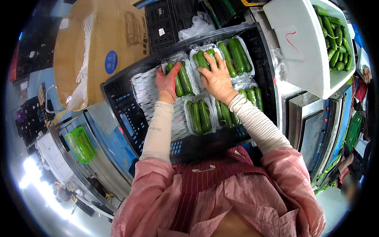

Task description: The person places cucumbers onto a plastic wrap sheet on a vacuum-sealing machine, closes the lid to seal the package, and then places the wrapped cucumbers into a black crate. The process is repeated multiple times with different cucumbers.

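Observation:
Several plastic-wrapped trays of green cucumbers lie in a black plastic crate (268, 68) before me. My left hand (168, 81), in a red glove, grips the left side of a wrapped cucumber tray (184, 78), its thumb and fingers around the edge. With fingers spread, my bare right hand (216, 77) rests on top of another wrapped tray (202, 60) at the back middle. Right of it sits a third tray (235, 54). Nearer to me are more trays, one (199, 116) below my left hand's tray and others partly hidden by my right forearm. A perforated pale liner (151, 97) covers the crate's left part.
A large cardboard box (118, 38) stands beyond the crate's left side. At the upper right, a white foam box (296, 44) holds loose cucumbers (337, 41). Black crates (161, 22) and crumpled clear plastic (197, 26) lie behind. A green basket (80, 144) is at the left.

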Motion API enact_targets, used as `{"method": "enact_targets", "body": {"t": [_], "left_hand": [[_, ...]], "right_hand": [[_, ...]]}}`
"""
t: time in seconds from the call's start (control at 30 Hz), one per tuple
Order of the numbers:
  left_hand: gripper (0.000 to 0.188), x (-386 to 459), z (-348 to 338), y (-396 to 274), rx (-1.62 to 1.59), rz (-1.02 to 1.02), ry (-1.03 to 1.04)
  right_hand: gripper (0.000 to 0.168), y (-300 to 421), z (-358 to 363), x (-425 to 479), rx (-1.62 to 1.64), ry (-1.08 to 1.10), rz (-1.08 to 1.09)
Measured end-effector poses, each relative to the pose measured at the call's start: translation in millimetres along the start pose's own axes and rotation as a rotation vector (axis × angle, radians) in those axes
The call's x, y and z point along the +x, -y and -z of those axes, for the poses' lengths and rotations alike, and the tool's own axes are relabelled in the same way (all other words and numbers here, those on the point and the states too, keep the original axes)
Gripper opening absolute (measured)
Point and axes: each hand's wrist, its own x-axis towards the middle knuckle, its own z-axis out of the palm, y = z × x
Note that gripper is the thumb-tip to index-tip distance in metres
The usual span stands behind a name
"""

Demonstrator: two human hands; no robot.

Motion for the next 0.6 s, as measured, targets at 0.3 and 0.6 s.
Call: {"method": "enact_targets", "body": {"t": [0.3, 0.6], "left_hand": [[0.083, -9.6, -13.2, 4.9, -0.036, -0.051, -0.078], [0.071, -43.0, -11.8, 25.2, 0.776, -0.497, -0.094]], "right_hand": [[0.031, 0.5, -5.5, -0.9, -0.014, 0.027, 0.020], [0.038, 4.4, -0.3, 0.8, -0.153, 0.145, -0.027]]}}
